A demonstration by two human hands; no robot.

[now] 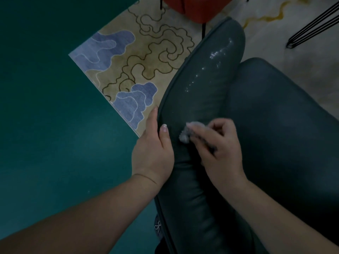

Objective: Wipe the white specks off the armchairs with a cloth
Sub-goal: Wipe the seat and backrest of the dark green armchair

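A dark green leather armchair [275,125] fills the right half of the view, its padded armrest [201,92] running from bottom centre up to the top right. White specks [218,54] lie scattered along the far part of the armrest. My right hand [218,149] grips a small crumpled grey cloth [185,134] and presses it on the armrest's near part. My left hand [153,149] rests on the armrest's outer edge, fingers straight down its side and thumb on top, just left of the cloth.
A beige rug [146,57] with blue cloud shapes lies beyond the armrest on a teal floor [45,107]. A red seat [194,8] on thin black legs stands at the top. Black hairpin legs [311,28] show at the top right.
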